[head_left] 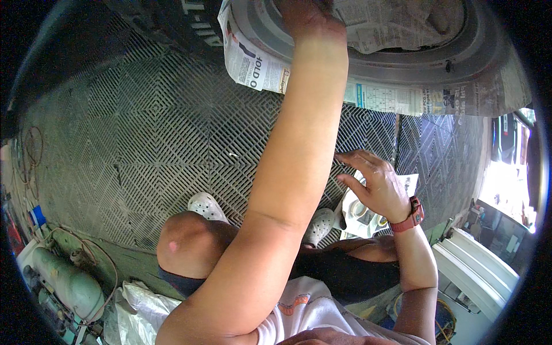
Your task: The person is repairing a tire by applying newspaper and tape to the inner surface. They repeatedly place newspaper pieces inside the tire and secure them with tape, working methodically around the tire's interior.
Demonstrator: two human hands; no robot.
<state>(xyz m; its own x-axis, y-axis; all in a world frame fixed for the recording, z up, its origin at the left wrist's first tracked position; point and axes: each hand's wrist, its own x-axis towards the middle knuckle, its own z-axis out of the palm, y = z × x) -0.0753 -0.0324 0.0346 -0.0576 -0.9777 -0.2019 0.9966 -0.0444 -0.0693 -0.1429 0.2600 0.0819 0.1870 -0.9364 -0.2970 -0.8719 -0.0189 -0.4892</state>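
My left arm stretches up to a grey wheel rim (pixel 376 62), and my left hand (pixel 311 18) touches its face at the top edge. That hand is dark and cut off by the frame, so its fingers are hidden. Newspaper (pixel 253 68) is tucked around the rim's outer edge, and more newspaper (pixel 397 23) covers its middle. My right hand (pixel 376 187) is held in front of my right knee, fingers and thumb apart, holding nothing. Pale dust marks its fingers, and a red watch (pixel 409 215) is on the wrist. Under it lie tape rolls (pixel 360 210) on paper.
A dark tyre (pixel 172 29) stands at the upper left. Black ribbed floor tiles (pixel 172 132) spread ahead of my clogs (pixel 207 206). A green air tank (pixel 69 282) with a hose and plastic sheeting (pixel 141 316) sit lower left; white panels (pixel 474 270) are at the right.
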